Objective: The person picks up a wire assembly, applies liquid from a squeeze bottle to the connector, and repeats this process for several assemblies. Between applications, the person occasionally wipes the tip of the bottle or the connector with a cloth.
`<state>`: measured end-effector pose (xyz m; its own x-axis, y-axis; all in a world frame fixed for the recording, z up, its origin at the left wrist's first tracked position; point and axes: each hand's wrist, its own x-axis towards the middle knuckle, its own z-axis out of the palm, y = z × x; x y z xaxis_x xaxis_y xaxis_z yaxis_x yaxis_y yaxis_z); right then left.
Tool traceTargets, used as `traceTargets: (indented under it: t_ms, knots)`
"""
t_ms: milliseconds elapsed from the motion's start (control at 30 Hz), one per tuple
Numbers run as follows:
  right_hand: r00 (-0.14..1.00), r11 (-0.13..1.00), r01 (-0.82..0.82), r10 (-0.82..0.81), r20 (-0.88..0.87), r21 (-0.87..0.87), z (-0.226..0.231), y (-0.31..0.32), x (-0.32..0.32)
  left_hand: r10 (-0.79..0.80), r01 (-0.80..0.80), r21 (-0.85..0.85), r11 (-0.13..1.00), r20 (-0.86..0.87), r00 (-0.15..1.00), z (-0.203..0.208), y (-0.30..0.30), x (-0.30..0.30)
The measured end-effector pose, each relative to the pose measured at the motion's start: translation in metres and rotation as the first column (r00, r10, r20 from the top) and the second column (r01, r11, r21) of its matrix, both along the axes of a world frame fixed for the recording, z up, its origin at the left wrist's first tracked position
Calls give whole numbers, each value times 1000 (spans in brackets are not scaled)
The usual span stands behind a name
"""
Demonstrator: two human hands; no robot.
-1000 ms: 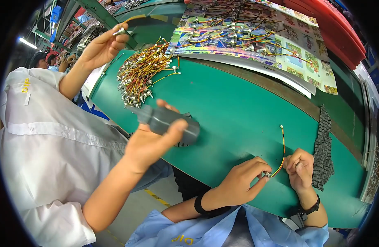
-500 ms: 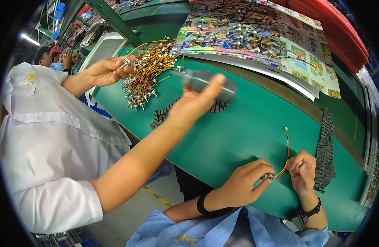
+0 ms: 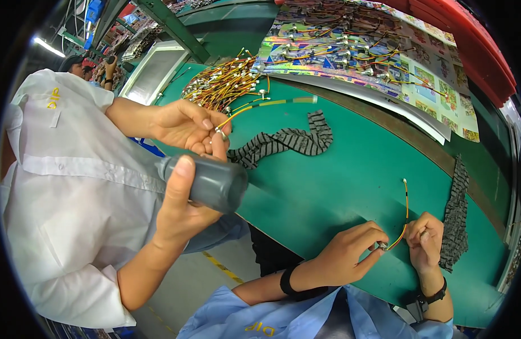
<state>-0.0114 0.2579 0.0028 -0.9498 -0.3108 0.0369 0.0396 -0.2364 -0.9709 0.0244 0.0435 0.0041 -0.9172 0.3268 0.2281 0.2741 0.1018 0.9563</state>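
My left hand (image 3: 351,251) pinches a small silver potentiometer (image 3: 383,246) between thumb and fingers, low over the green table. A red, yellow and black wire lead (image 3: 406,209) curves up from it to a white connector. Just right of the lead is my right hand (image 3: 425,240), its fingers curled in; whatever they may hold is hidden. At the left, a co-worker in white holds a similar wired part (image 3: 221,133) in one hand and a dark grey bottle (image 3: 215,181), tilted on its side, in the other.
A pile of wired parts (image 3: 223,82) lies at the far left of the green table (image 3: 328,181). Further wired parts rest in rows on a printed sheet (image 3: 424,73) at the back. Striped cloth strips (image 3: 288,141) (image 3: 455,220) lie mid-table and by my right hand.
The co-worker has drawn the bottle back left and nearer, and brought the wired part right, toward it. My hands keep their pose; the whole view has shifted slightly.
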Motion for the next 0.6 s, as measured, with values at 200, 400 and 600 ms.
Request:
traceTargets:
  t_ms: [200,400,600]
  knots:
    - [999,1000,-27,27,27,-15,-3,6,0,3,-3,0,1000,14,1000,-1,0,-1]
    - [999,999,-32,32,13,-10,-7,9,0,3,-4,8,1000,26,1000,-1,2,-4]
    - [999,999,-31,31,35,8,-4,8,1,-5,5,5,1000,24,1000,0,2,-4]
